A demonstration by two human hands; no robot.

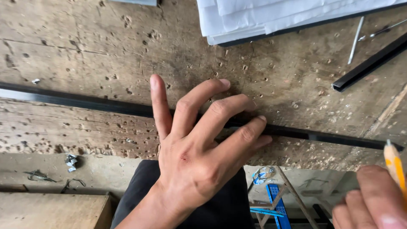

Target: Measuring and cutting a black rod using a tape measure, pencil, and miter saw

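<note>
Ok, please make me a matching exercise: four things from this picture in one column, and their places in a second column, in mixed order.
Things:
1. left hand
2. right hand
3. white sheets
4. short black strip

Places:
A. top middle of the workbench
B. pressing on the long black strip
C. upper right, lying at a slant
D. lower right corner, holding a pencil

Pairs: 1-B, 2-D, 3-A, 4-C

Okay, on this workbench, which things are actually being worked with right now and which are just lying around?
In use:
left hand pressing the long black strip
right hand holding the yellow pencil

Lying about:
white sheets
short black strip
thin metal rod
metal scraps
</note>
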